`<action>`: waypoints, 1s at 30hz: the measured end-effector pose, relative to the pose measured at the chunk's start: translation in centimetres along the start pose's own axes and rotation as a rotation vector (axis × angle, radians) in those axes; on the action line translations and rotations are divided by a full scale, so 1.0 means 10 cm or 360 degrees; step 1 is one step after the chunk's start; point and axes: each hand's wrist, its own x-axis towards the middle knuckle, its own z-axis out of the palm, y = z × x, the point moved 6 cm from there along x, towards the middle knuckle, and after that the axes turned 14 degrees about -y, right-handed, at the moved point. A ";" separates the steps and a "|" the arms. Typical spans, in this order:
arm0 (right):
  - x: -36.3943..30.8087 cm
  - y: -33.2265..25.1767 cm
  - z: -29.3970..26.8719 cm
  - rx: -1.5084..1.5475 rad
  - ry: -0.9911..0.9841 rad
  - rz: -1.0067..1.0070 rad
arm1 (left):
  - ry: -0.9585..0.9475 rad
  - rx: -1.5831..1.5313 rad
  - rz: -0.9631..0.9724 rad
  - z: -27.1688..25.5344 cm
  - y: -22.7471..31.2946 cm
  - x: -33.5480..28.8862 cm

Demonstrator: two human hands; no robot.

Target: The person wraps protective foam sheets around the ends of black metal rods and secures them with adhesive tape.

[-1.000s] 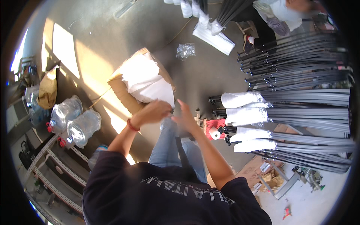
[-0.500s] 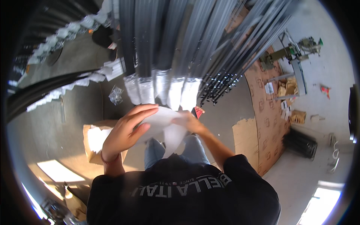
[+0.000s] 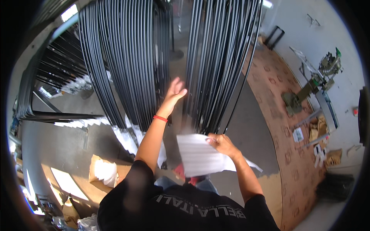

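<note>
My right hand [image 3: 224,146] pinches the upper edge of a thin white sheet [image 3: 200,158], perhaps packing foam, which hangs down in front of my legs. My left hand [image 3: 176,91] is raised and holds nothing, its fingers apart and a little blurred. It is in front of the gap between two rows of long black rods [image 3: 129,65], nearest to the left row. The lower ends of the left row are wrapped in white sleeves [image 3: 125,140]. The black rods on the right [image 3: 221,65] show bare dark ends, just beyond the white sheet.
An open cardboard box [image 3: 94,173] with white material inside stands at the left on the floor. More racked black rods [image 3: 63,65] with white-wrapped ends are at the far left. Flattened cardboard [image 3: 287,150] lies along the right, near a green machine [image 3: 304,92] by the wall.
My left hand has let go of the white sheet and moved up and forward toward the rods. The sheet now hangs from my right hand alone. The view has shifted, showing more bare rods.
</note>
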 end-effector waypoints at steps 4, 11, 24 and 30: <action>0.24 0.29 -0.25 0.0262 0.0109 -0.0271 | -0.0328 0.0005 -0.0291 0.08 -0.09 0.36; 0.78 0.52 -0.10 0.0834 0.0391 -0.0474 | -0.0594 -0.0233 -0.0516 0.13 -0.21 0.40; 0.81 0.22 0.01 0.1296 0.0327 -0.0654 | -0.0825 -0.0595 -0.0334 0.63 0.09 0.34; 0.84 0.07 0.08 0.1303 0.0386 -0.0425 | -0.0778 -0.0400 -0.0198 0.85 0.40 0.36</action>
